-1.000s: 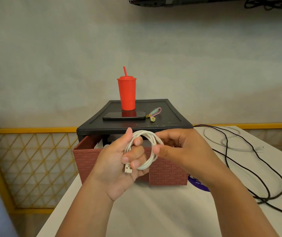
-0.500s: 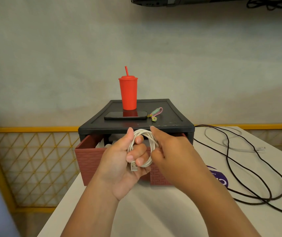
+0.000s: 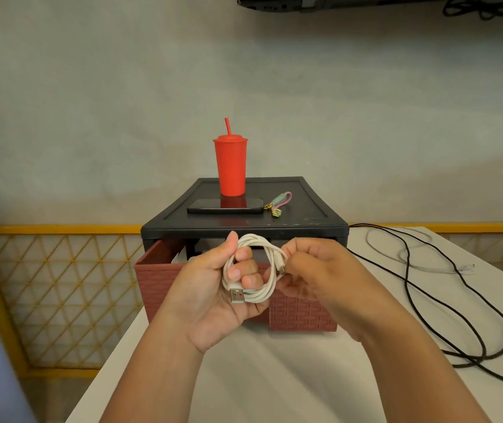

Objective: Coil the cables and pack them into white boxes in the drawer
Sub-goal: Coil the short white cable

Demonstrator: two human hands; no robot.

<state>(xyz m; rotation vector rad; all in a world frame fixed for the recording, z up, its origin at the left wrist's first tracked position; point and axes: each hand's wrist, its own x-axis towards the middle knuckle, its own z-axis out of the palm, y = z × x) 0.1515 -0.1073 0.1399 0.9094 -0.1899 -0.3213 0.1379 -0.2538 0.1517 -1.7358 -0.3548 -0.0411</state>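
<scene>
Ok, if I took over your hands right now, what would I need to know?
Left hand: grips the coiled white USB cable, loops round its fingers.
Right hand: pinches the cable's small plug end beside the coil.
Brick-patterned red plastic drawer: open behind the hands; its white boxes mostly hidden.
Done: white cable nearly coiled.
To do: tuck the end, box it, then coil the long black cable and thin grey cable lying loose on the white table.

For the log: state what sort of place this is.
Probably a home or small-office desk corner: a white table, a drawer unit topped with a red tumbler and a phone, loose cables alongside.
</scene>
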